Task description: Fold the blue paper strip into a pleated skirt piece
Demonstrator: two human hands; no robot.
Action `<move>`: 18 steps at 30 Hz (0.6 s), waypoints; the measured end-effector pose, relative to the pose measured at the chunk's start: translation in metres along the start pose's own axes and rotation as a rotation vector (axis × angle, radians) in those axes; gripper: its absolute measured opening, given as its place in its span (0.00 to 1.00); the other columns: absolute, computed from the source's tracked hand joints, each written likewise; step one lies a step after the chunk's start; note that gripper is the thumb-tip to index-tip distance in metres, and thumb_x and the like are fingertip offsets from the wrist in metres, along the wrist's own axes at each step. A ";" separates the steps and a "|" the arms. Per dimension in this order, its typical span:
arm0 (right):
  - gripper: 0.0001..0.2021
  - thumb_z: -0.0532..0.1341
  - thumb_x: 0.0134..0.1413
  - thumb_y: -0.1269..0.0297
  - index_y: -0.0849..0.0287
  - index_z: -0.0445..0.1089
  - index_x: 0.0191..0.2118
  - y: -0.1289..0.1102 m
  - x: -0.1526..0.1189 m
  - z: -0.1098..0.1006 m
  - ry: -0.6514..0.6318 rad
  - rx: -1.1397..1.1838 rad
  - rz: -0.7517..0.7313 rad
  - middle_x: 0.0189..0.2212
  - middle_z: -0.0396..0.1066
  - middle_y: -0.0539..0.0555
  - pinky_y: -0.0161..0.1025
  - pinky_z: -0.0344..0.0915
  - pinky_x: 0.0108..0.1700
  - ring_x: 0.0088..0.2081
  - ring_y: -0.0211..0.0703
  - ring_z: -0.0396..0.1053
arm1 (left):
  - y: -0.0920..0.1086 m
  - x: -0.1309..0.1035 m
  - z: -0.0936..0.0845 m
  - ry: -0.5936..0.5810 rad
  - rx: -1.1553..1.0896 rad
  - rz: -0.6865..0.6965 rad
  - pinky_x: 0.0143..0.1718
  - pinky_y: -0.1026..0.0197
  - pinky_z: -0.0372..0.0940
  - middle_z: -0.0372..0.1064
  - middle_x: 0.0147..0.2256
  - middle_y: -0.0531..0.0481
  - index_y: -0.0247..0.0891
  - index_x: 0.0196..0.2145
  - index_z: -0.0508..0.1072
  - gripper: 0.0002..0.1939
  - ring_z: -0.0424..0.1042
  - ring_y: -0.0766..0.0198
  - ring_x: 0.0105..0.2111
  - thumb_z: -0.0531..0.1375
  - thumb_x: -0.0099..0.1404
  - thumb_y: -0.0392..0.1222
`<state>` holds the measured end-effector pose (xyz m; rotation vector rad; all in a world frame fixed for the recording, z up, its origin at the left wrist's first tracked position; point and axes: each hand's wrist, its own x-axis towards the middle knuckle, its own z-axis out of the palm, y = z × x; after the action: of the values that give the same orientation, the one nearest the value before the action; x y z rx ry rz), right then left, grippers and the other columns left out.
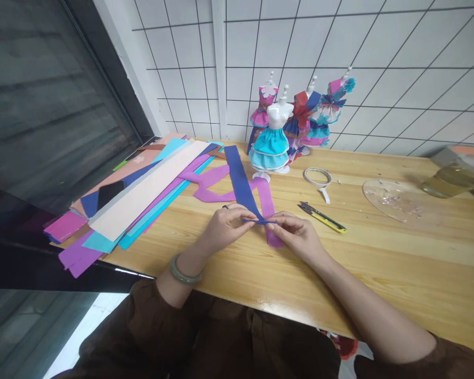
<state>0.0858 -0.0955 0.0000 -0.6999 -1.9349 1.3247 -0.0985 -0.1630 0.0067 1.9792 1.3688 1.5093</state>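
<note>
A long dark blue strip (239,171), apparently paper or felt, runs across the wooden table (225,284) toward me. Its near end is pinched between the fingers of my left hand (227,226) and my right hand (298,234), and that end looks folded over into a narrow edge. Both hands are closed on it, thumbs facing each other. Beneath the blue strip lies a purple strip (266,197), partly covered by it and by my fingers. More purple pieces (213,176) with angled ends lie to the left of the blue strip.
At left is a pile of coloured strips with a cream strip (150,184) on top. Small dressed mannequins, one with a turquoise skirt (270,145), stand by the tiled wall. To the right are a tape roll (317,177), a yellow cutter (324,217), a clear dish (391,200) and a cup (452,179).
</note>
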 end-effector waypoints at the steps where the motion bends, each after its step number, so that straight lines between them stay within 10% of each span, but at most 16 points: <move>1: 0.08 0.61 0.48 0.63 0.57 0.74 0.34 0.000 0.000 0.000 0.012 0.002 -0.006 0.33 0.70 0.56 0.39 0.63 0.38 0.35 0.41 0.67 | 0.000 0.000 0.000 0.003 0.005 0.004 0.38 0.62 0.65 0.72 0.31 0.46 0.35 0.33 0.73 0.06 0.70 0.65 0.34 0.59 0.55 0.36; 12: 0.07 0.62 0.46 0.65 0.55 0.75 0.34 0.006 0.000 0.001 0.114 -0.009 -0.069 0.32 0.72 0.55 0.40 0.64 0.36 0.34 0.41 0.68 | 0.001 -0.003 0.001 -0.001 -0.184 -0.383 0.37 0.62 0.67 0.73 0.33 0.46 0.33 0.35 0.72 0.12 0.72 0.63 0.33 0.60 0.54 0.42; 18: 0.07 0.61 0.48 0.66 0.56 0.75 0.34 0.003 -0.002 0.003 0.120 -0.137 -0.139 0.31 0.72 0.55 0.39 0.65 0.34 0.33 0.41 0.68 | 0.008 0.001 0.000 -0.118 -0.091 -0.259 0.40 0.61 0.64 0.71 0.35 0.47 0.36 0.40 0.71 0.15 0.69 0.64 0.36 0.61 0.52 0.40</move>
<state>0.0844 -0.0979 -0.0038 -0.6812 -1.9527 1.0509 -0.0945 -0.1664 0.0130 1.7305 1.4167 1.2931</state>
